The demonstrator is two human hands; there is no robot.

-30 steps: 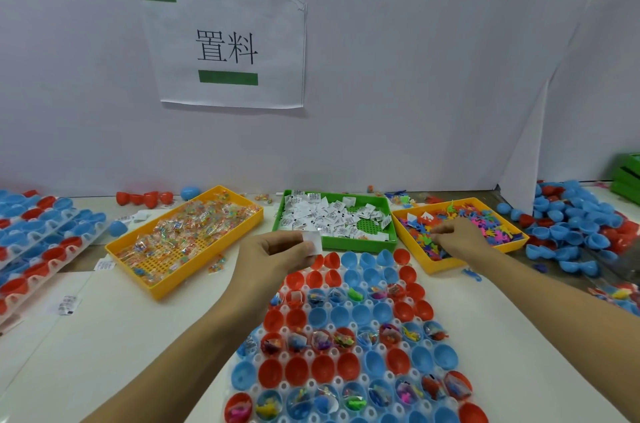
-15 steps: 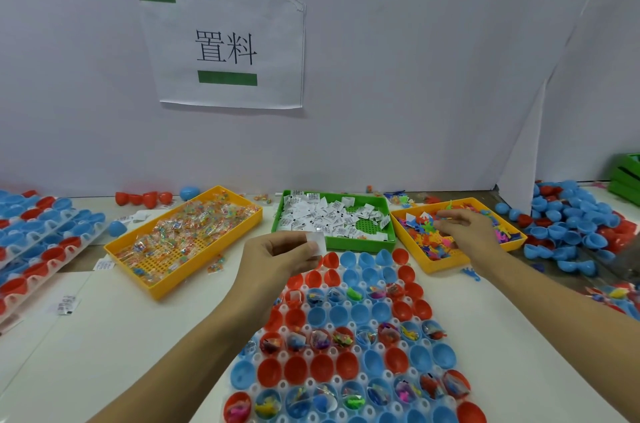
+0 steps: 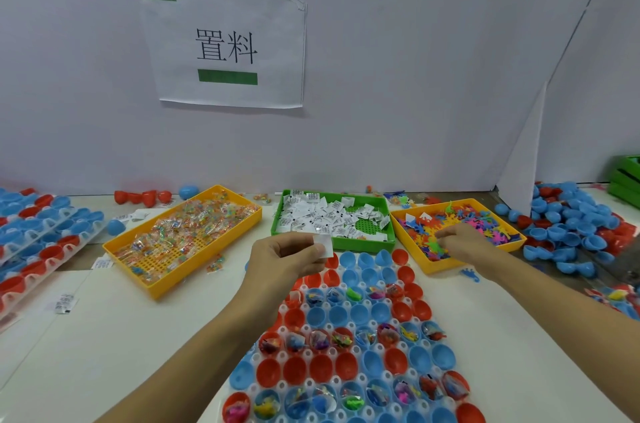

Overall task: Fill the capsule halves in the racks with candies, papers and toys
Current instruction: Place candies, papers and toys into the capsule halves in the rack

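A clear rack (image 3: 349,363) of red and blue capsule halves lies in front of me; some rows hold candies, papers and toys, others are bare. My left hand (image 3: 284,260) hovers over the rack's far left corner, pinching a small white folded paper (image 3: 323,244). My right hand (image 3: 460,242) reaches into the yellow toy tray (image 3: 433,266), fingers down among the colourful toys (image 3: 485,221); whether it holds one I cannot tell. The green tray (image 3: 332,239) holds folded papers. A yellow tray (image 3: 166,284) at the left holds wrapped candies.
More racks of capsule halves (image 3: 38,235) lie at the far left. Loose blue and red halves (image 3: 575,225) are heaped at the right. A white wall with a paper sign (image 3: 225,45) stands behind the trays. Stray papers (image 3: 64,303) lie on the table.
My right hand drifted right and then back left inside the toy tray. My left hand stayed over the rack's far edge with the paper.
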